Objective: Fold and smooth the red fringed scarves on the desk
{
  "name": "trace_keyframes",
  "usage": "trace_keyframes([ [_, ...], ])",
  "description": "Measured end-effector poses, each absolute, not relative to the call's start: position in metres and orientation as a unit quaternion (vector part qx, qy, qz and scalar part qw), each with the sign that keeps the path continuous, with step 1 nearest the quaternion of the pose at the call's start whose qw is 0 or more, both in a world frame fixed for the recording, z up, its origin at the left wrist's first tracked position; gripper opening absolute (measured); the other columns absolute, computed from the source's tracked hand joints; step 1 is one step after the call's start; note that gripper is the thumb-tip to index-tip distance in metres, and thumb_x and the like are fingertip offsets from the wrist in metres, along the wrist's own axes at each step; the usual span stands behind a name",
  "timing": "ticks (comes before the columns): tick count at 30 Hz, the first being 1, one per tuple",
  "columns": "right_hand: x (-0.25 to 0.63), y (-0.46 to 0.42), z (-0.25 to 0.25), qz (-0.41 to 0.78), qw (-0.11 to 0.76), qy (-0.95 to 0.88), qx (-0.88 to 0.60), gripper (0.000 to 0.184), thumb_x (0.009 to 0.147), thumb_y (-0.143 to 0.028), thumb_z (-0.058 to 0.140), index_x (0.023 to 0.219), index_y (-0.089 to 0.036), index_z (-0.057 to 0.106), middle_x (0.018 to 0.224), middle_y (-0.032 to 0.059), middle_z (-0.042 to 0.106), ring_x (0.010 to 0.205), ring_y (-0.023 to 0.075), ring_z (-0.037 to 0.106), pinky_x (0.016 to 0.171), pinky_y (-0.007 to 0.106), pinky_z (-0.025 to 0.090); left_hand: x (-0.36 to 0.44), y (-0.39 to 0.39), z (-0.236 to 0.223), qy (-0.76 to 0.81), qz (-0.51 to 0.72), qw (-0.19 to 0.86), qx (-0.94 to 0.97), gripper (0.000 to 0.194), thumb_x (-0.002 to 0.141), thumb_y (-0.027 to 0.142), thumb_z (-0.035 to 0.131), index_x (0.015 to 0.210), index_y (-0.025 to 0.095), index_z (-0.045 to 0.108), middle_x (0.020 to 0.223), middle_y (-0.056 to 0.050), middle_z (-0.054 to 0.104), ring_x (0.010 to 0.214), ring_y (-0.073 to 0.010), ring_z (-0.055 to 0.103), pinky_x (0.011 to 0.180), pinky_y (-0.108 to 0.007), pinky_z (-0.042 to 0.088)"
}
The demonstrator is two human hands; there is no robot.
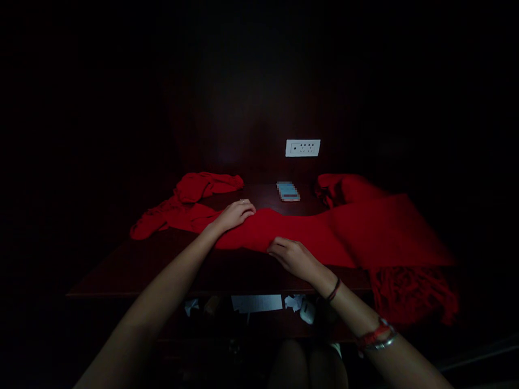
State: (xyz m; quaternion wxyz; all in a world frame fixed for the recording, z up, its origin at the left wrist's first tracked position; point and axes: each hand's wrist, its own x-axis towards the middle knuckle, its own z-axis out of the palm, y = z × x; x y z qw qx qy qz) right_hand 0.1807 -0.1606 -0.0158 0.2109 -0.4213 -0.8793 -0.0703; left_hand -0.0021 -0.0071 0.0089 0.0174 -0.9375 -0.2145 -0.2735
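A long red scarf lies across a dark wooden table, bunched at the left end and hanging with a fringe over the right front edge. My left hand rests on the scarf near its middle, fingers curled over the cloth. My right hand grips the scarf's near edge a little to the right, fingers bent down onto it. Bracelets circle my right wrist and forearm.
A phone lies face up at the back of the table. A white wall socket sits on the dark wall behind. Papers and small white items lie on a shelf under the table. The room is very dark.
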Motion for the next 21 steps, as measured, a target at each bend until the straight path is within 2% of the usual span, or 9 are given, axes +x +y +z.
trace_keyframes([
  [3,0.181,-0.162,-0.015,-0.067,0.227,-0.883,-0.406,0.019,0.084,-0.020,0.035,0.086,-0.018,0.054,0.078,0.0024,0.050,0.068,0.0090,0.047,0.061,0.019,0.036,-0.003,-0.014,0.017,-0.227,-0.331,0.032,-0.915,0.020,0.083,0.024,0.036,0.084,0.017,0.054,0.085,-0.003,0.051,0.083,-0.0134,0.047,0.077,-0.025,0.037],
  [9,0.180,-0.161,-0.016,-0.054,0.205,-0.895,-0.393,0.018,0.082,-0.019,0.038,0.082,-0.017,0.056,0.078,0.0034,0.051,0.073,0.0105,0.047,0.067,0.021,0.037,0.000,-0.006,-0.005,-0.259,-0.137,0.048,-0.955,0.020,0.076,0.013,0.038,0.086,0.019,0.054,0.088,-0.004,0.050,0.084,-0.0148,0.048,0.076,-0.026,0.039],
  [12,0.179,-0.160,-0.015,-0.053,0.206,-0.893,-0.397,0.018,0.082,-0.019,0.038,0.082,-0.017,0.057,0.077,0.0035,0.052,0.074,0.0112,0.047,0.071,0.024,0.037,0.003,-0.011,-0.008,-0.328,-0.132,0.077,-0.932,0.024,0.077,0.015,0.034,0.092,0.018,0.053,0.093,-0.007,0.051,0.089,-0.0181,0.048,0.078,-0.031,0.038],
  [14,0.179,-0.161,-0.015,-0.050,0.211,-0.890,-0.402,0.018,0.081,-0.020,0.039,0.081,-0.017,0.057,0.079,0.0040,0.052,0.077,0.0119,0.047,0.074,0.025,0.037,0.008,-0.020,-0.004,-0.330,-0.159,0.072,-0.928,0.029,0.081,0.023,0.031,0.103,0.019,0.049,0.108,-0.008,0.047,0.101,-0.0195,0.042,0.085,-0.033,0.034],
  [16,0.179,-0.161,-0.015,-0.036,0.214,-0.886,-0.409,0.018,0.082,-0.021,0.039,0.083,-0.017,0.057,0.084,0.0047,0.053,0.082,0.0123,0.048,0.078,0.027,0.036,0.015,-0.029,-0.001,-0.308,-0.142,0.025,-0.940,0.039,0.083,0.036,0.027,0.119,0.023,0.037,0.127,-0.005,0.033,0.115,-0.0210,0.029,0.093,-0.036,0.026],
  [18,0.181,-0.161,-0.015,-0.012,0.211,-0.883,-0.420,0.020,0.082,-0.022,0.037,0.089,-0.017,0.055,0.091,0.0051,0.053,0.089,0.0131,0.047,0.084,0.030,0.033,0.019,-0.034,0.000,-0.329,-0.054,-0.044,-0.942,0.051,0.080,0.052,0.025,0.127,0.031,0.023,0.136,-0.001,0.016,0.122,-0.0264,0.013,0.096,-0.043,0.017],
  [21,0.184,-0.163,-0.015,0.019,0.190,-0.874,-0.447,0.026,0.083,-0.026,0.034,0.103,-0.022,0.050,0.109,0.0048,0.049,0.108,0.0182,0.038,0.092,0.045,0.022,0.016,-0.031,-0.003,-0.424,0.061,-0.104,-0.898,0.066,0.070,0.067,0.023,0.128,0.037,0.013,0.138,0.000,0.003,0.121,-0.0357,0.000,0.092,-0.055,0.010],
])
